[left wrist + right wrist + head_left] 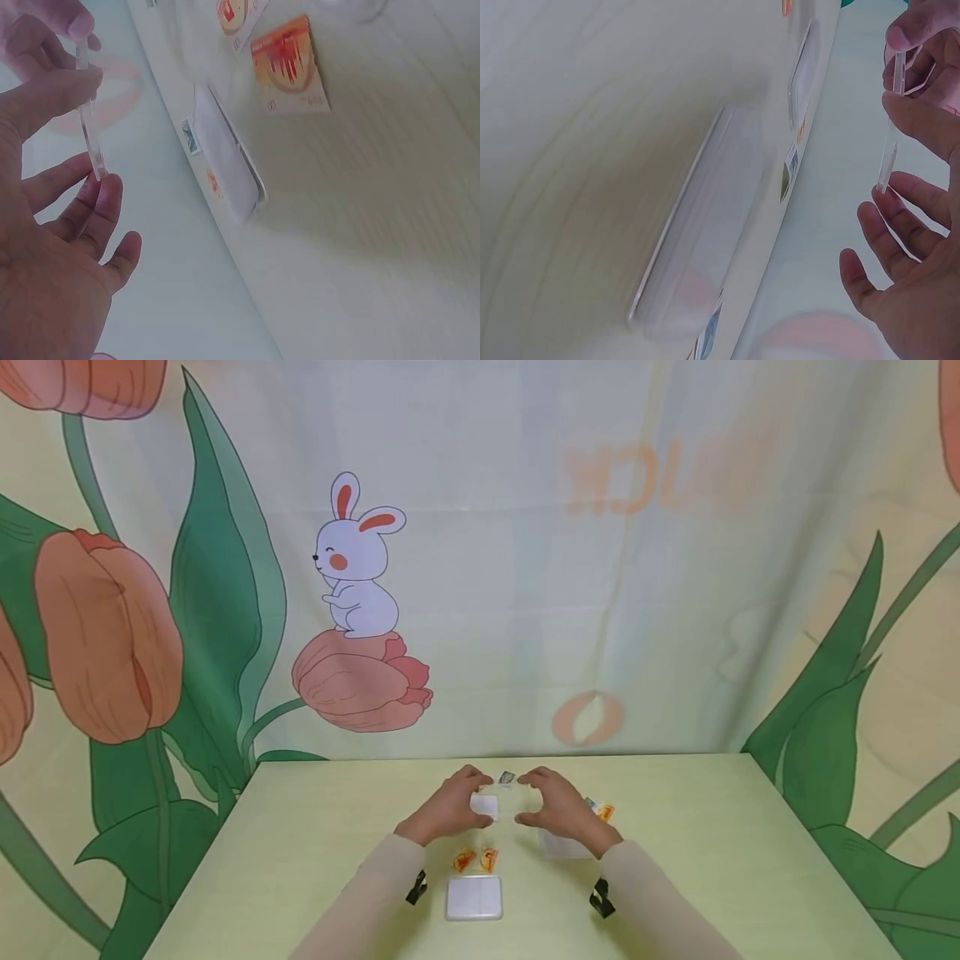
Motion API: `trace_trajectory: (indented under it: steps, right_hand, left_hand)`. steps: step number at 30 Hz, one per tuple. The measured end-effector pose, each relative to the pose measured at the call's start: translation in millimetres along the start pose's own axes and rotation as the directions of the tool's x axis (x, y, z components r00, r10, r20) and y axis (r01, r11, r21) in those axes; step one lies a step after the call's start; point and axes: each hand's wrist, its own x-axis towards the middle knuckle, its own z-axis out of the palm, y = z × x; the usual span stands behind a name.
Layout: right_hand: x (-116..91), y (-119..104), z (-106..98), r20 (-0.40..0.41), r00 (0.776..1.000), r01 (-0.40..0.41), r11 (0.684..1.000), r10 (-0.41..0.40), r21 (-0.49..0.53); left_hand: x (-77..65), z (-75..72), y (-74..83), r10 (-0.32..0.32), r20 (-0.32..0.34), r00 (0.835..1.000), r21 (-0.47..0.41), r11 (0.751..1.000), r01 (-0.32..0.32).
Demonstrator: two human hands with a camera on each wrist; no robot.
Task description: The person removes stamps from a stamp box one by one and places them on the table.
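Note:
A thin, clear flat plate [90, 127] is held up on edge above the table between my two hands. My left hand [456, 806] pinches its left side between thumb and fingers. On the opposite side my right hand [558, 810] grips it the same way, and in the right wrist view the clear plate [890, 146] shows as a narrow strip. From the head view it is nearly invisible. Below the hands, two orange stamps [488, 860] lie on the table, just behind a flat clear-edged case [474, 897] with a white face.
A white case [487, 807] lies partly behind the left hand. Another white case [564, 846] sits under the right wrist, with colourful stamps [602, 811] beyond it. A dark-green stamp [507, 778] is near the table's back edge, before a printed curtain [487, 610].

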Motion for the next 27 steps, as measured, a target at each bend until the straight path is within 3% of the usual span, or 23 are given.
trace_trajectory:
  steps: [12, 27]
  right_hand:
    - [14, -18, 15, 0.013, 1.000, 0.004, 0.999, -0.005, 0.034]
    - [27, -27, 43, 0.040, 0.998, -0.041, 0.999, 0.041, -0.013]
  left_hand:
    - [-9.3, -13.9, -15.6, -0.006, -0.003, 1.000, -0.017, 1.000, 0.006]
    - [-10.9, -8.3, -42.1, -0.041, 0.020, 0.999, 0.026, 0.999, 0.040]
